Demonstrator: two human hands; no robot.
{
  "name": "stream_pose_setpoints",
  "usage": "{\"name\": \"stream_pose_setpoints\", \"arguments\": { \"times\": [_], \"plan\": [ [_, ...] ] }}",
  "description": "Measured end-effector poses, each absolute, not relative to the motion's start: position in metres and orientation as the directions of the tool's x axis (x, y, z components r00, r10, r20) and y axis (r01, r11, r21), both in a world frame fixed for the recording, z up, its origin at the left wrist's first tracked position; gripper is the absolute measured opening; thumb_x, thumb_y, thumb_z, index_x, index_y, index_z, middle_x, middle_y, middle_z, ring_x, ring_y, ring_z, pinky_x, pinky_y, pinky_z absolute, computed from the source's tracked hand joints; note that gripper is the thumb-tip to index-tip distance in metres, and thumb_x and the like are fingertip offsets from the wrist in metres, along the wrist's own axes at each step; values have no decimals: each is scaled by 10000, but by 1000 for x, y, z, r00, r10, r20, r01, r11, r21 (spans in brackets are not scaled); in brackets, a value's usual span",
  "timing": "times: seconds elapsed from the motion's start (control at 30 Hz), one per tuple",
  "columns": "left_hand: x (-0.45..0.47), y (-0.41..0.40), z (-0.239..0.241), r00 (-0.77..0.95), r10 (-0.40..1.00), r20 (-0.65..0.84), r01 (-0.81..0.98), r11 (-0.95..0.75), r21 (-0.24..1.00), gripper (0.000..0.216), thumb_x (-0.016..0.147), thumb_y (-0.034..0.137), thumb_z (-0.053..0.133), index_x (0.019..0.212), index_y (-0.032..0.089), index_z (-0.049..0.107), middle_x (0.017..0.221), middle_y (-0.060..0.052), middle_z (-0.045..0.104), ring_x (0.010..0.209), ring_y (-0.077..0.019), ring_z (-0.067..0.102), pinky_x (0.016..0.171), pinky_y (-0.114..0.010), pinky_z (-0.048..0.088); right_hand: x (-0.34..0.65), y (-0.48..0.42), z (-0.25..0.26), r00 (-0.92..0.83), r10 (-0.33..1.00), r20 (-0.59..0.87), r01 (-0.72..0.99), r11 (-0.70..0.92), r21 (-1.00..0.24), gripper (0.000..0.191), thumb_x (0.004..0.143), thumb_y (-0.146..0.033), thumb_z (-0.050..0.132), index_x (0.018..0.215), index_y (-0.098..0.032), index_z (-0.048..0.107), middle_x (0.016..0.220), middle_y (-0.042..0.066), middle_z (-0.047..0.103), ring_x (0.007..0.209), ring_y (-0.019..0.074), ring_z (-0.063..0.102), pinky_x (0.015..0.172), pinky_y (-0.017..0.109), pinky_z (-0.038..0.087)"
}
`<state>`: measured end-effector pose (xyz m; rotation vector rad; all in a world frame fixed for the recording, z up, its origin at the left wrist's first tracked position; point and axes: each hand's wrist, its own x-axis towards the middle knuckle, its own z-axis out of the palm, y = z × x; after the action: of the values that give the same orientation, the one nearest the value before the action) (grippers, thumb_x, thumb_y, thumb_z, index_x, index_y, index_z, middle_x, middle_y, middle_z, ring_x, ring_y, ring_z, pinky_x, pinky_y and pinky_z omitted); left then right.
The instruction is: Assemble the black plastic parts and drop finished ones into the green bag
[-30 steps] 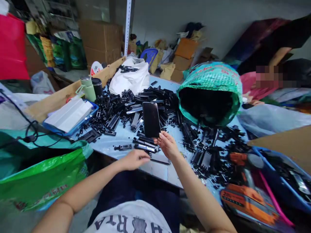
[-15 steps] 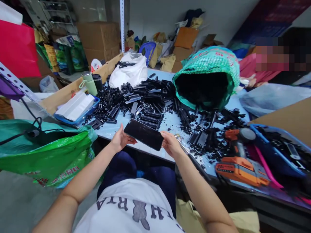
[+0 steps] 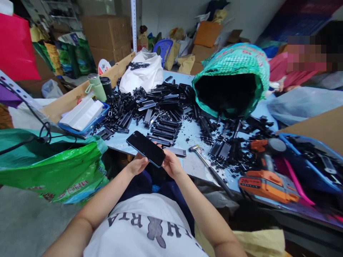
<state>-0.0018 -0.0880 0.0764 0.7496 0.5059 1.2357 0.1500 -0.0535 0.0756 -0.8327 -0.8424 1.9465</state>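
Note:
A smartphone (image 3: pixel 146 149) with a dark screen is held at the table's front edge, tilted down to the right. My left hand (image 3: pixel 138 165) grips its lower left side, fingers partly hidden beneath it. Around the right end close the fingers of my right hand (image 3: pixel 171 163). Just beyond the phone lie several black plastic parts (image 3: pixel 164 130) in a stacked row. To the right of my right hand a hammer (image 3: pixel 209 167) rests on the table, its head toward the middle.
A green woven sack (image 3: pixel 230 64) lies open-mouthed among black parts. An orange cordless drill (image 3: pixel 268 178) stands by a blue bin (image 3: pixel 316 167) at right. A bottle (image 3: pixel 96 87) and blue tray (image 3: pixel 83 130) are at left. Another person's sleeve (image 3: pixel 289 75) shows at far right.
The phone has moved left in both hands, and my right hand has come closer to my left. The hammer's head and a black part behind the phone are now uncovered.

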Motion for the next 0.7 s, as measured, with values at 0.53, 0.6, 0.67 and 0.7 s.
{"name": "stream_pose_setpoints", "arguments": {
  "times": [0.53, 0.6, 0.67, 0.7],
  "plan": [
    [-97, -90, 101, -180, 984, 7, -699, -132, 703, 595, 681, 503, 697, 1110, 100, 606, 900, -112, 695, 861, -263, 662, 809, -376, 507, 97, -28, 58, -438, 876, -201, -201, -313, -928, 452, 680, -583, 646, 798, -146, 643, 594, 24, 625, 500, 100, 542, 500, 226, 423],
    [-122, -98, 113, -210, 978, 4, -705, -155, 692, 547, 782, 534, 574, 1110, 97, 601, 900, -117, 691, 808, -239, 667, 743, -355, 526, 88, -19, 67, -455, 883, -115, -171, -213, -962, 431, 690, -564, 646, 788, -144, 644, 602, 24, 620, 510, 100, 534, 510, 235, 423],
    [-144, -107, 122, -226, 974, 8, -703, -169, 691, 553, 858, 554, 428, 1078, 81, 610, 923, -138, 683, 776, -225, 662, 678, -336, 534, 75, -14, 77, -494, 869, -35, -140, -119, -983, 405, 714, -543, 632, 785, -145, 643, 607, 22, 613, 519, 100, 523, 515, 241, 423],
    [-153, -112, 125, -226, 974, 13, -701, -172, 693, 578, 877, 561, 370, 1054, 70, 617, 937, -151, 678, 770, -225, 659, 655, -330, 534, 67, -14, 83, -514, 858, 3, -121, -69, -990, 392, 727, -534, 623, 782, -146, 641, 606, 20, 608, 520, 101, 517, 516, 244, 424]
  ]
}}
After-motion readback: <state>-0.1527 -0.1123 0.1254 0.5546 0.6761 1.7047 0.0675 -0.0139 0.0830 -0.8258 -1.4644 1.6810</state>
